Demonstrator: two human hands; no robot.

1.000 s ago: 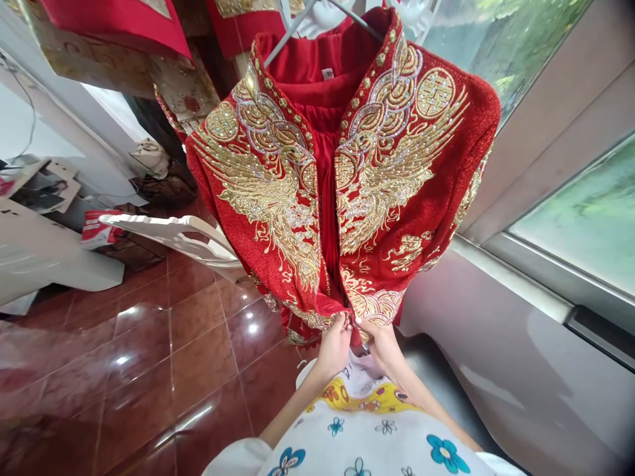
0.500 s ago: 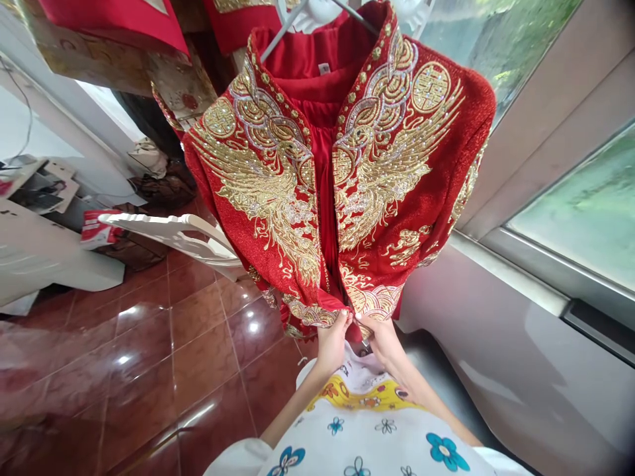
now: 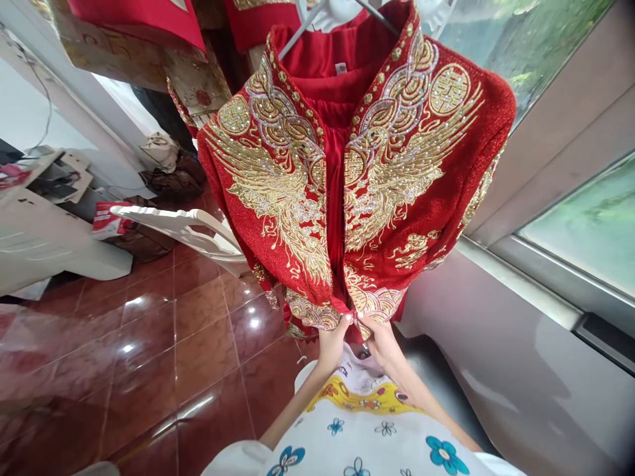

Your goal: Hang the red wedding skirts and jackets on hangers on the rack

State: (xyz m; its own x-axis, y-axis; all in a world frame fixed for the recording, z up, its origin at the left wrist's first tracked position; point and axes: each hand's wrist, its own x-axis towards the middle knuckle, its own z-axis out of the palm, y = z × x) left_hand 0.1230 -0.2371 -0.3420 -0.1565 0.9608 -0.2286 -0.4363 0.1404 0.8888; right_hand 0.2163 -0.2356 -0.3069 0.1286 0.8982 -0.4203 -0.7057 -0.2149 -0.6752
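Observation:
A red jacket (image 3: 471,158) with gold embroidered birds and a stand collar hangs on a hanger (image 3: 303,28) in front of me. Its front edges meet at the hem, where both hands grip it. My left hand (image 3: 333,340) is closed on the left front corner, thumb on top. Close beside it, my right hand (image 3: 380,334) pinches the right front corner the same way. The thumbs nearly touch; the other fingers are hidden under the cloth. Gathered red satin (image 3: 336,132) shows inside the open front.
A white chair (image 3: 178,228) stands on the glossy red tiled floor (image 3: 198,357) to the left. Beyond it are a white desk (image 3: 59,238) and dark bags (image 3: 173,172). More red and gold garments (image 3: 143,33) hang at upper left. A framed window (image 3: 590,205) and ledge run along the right.
The view has shifted slightly, so the jacket's upper part and the room sit further right. Both hands keep their hold on the hem, and the front edges look a little closer together there.

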